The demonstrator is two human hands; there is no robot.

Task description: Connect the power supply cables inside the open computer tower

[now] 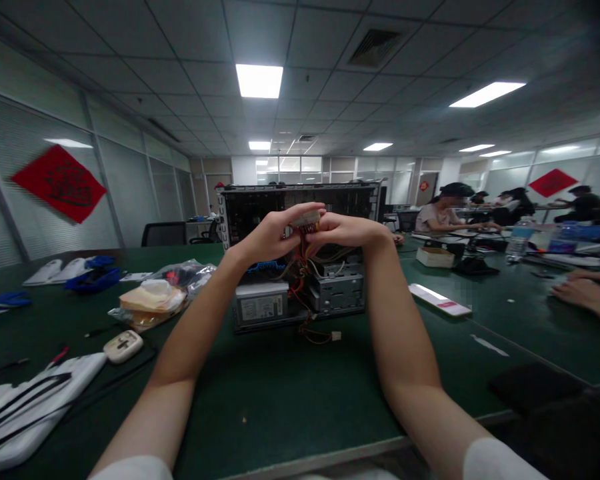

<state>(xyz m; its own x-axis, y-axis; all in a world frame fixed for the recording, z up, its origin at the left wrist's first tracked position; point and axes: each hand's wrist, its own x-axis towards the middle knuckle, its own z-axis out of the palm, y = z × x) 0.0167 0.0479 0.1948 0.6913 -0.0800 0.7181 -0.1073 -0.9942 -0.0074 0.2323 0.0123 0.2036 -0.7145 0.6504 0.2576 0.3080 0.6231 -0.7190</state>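
Observation:
Both of my hands meet in front of an open computer case (300, 189) that stands on the green table. Between them is a pale multi-pin power connector (307, 219) with a bundle of coloured wires (303, 263) running down from it. My left hand (275, 232) grips the connector from the left, fingers over its top. My right hand (343, 230) pinches it and its wires from the right. Below sit a silver power supply (263, 307) with a label and a metal drive cage (340, 293). A small white plug (336, 336) on thin wires lies on the table before the case.
On the left lie a plastic bag (195, 275), orange-and-white packets (153, 297), a cream round-cornered device (123, 346) and a white board with black straps (40, 400). To the right are a phone (440, 300), a small box (435, 257) and another person's hands (587, 290).

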